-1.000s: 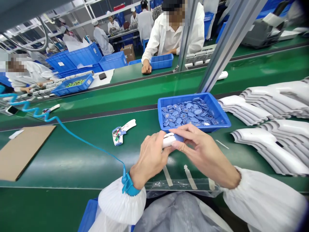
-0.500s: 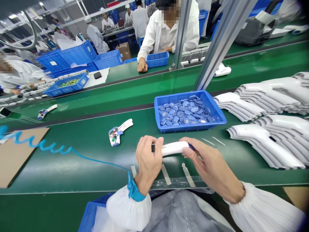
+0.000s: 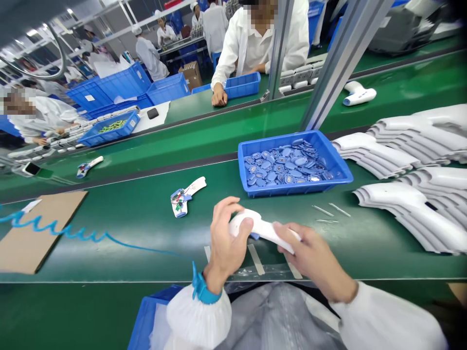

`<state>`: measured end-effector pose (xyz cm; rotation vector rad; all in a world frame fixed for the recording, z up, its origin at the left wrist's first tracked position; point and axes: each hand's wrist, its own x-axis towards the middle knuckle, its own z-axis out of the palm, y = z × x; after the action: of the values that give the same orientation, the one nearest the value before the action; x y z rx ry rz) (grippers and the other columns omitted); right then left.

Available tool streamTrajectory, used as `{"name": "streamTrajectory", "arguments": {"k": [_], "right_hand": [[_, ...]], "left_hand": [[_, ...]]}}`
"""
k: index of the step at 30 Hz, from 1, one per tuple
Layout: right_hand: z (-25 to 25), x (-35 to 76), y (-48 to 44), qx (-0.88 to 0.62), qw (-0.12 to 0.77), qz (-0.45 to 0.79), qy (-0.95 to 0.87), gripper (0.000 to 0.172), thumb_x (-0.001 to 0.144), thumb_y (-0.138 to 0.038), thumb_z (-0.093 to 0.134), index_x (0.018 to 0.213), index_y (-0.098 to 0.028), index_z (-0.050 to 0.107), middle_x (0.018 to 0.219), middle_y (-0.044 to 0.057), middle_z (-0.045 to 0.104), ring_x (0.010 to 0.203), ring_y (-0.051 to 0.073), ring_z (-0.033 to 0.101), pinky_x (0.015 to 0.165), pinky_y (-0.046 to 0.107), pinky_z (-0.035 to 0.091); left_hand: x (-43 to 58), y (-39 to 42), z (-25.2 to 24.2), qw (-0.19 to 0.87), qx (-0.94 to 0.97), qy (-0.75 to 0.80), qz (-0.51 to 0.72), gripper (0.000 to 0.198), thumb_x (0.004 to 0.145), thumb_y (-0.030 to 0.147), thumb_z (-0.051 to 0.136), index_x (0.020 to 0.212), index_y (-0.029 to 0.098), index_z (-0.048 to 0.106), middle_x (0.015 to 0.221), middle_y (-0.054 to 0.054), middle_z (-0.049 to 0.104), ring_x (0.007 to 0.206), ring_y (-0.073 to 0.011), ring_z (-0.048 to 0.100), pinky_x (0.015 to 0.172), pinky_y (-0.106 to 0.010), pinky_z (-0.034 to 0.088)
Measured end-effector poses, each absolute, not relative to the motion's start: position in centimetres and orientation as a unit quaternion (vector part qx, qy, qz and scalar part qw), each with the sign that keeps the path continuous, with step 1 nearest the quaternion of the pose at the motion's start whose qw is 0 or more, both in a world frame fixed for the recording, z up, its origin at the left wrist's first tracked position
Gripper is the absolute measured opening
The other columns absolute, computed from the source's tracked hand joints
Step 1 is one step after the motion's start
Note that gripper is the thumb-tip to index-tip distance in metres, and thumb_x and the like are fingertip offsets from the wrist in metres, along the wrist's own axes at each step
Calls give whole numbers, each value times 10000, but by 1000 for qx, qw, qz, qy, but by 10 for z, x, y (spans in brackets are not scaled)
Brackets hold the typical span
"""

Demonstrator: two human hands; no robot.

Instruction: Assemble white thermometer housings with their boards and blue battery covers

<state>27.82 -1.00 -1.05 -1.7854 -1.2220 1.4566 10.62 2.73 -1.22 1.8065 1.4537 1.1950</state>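
Note:
Between my two hands, above the green worktop, is a white gun-shaped thermometer (image 3: 268, 230), its smooth outer shell facing up and a bit of blue showing underneath. My left hand (image 3: 229, 233) grips its wide head, thumb on top. Around the handle end, the fingers of my right hand (image 3: 304, 248) are closed. A blue coiled cord runs from the blue band (image 3: 206, 288) on my left wrist. Left of my hands lies an open half of such a device (image 3: 182, 198), with wires and a green board exposed.
A blue bin (image 3: 295, 190) of small blue oval parts stands beyond my hands. Stacked white shells (image 3: 404, 214) fill the right side. Cardboard (image 3: 44, 233) lies at left. A metal post (image 3: 339, 58) rises behind the bin. A co-worker (image 3: 248, 48) sits across the moving belt (image 3: 182, 141).
The thermometer has been turned from edge-on so its broad outer side faces up, head at my left hand. My right hand has shifted down the handle. On the belt, pieces have moved right.

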Motion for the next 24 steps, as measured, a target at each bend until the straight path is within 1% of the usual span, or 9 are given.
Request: {"name": "streamTrajectory", "arguments": {"k": [2,3,7,12,15,17,18,20,24], "right_hand": [[-11,279,-6,-639,194,657,-348,572,887,-742,389,677,-229,531,516,-32,433,386,93,227,397,278,188],[-11,277,-5,-621,183,672,-359,557,885,-734,401,719,-225,554,549,-23,483,387,93,242,399,278,187],[-17,262,-11,-587,194,457,-640,397,959,-543,407,927,-211,622,726,51,653,576,172,523,568,315,331],[-31,254,-18,-578,179,348,-716,484,1015,-499,291,936,-175,642,635,57,627,503,176,500,563,329,267],[-33,266,-19,-568,226,400,-682,489,1028,-552,325,948,-215,669,641,5,612,547,152,501,577,296,351],[-31,277,-17,-563,243,452,-648,459,1009,-589,395,1040,-241,693,703,-11,639,618,148,535,608,269,419],[-30,282,-16,-561,246,469,-637,455,995,-602,428,1100,-252,698,739,-14,656,659,152,559,622,260,446],[-29,290,-16,-559,246,482,-628,479,972,-622,464,1199,-270,696,778,-14,682,710,164,599,637,256,486],[-43,308,-22,-573,236,470,-628,494,917,-633,553,1261,-306,691,1058,17,748,894,206,690,736,274,576]], "left_hand": [[107,26,-20,266,616,559,487,350,997,440,501,749,209,591,845,-52,655,810,-182,608,770,-318,484],[109,28,-25,271,582,584,497,421,1012,462,467,681,213,541,732,-30,612,709,-164,576,702,-303,471],[120,48,-44,275,516,649,486,519,1011,468,457,557,218,429,545,18,462,549,-128,445,587,-279,387],[123,66,-40,200,569,661,446,512,960,327,499,500,195,317,524,32,341,544,-110,330,575,-280,292],[114,62,-27,341,583,597,433,414,881,373,667,587,181,448,593,39,442,585,-100,387,588,-252,325],[104,53,-18,498,578,509,397,282,797,388,784,827,182,595,764,24,593,672,-112,500,629,-233,392],[99,47,-14,549,578,473,376,327,782,388,805,957,186,617,867,7,639,731,-123,544,662,-233,421],[87,35,-5,574,600,447,334,360,818,387,779,1076,187,628,979,-21,670,814,-142,582,720,-242,443],[46,33,15,514,639,517,246,289,815,390,775,972,167,682,859,-17,681,753,-147,580,678,-246,424]]}}
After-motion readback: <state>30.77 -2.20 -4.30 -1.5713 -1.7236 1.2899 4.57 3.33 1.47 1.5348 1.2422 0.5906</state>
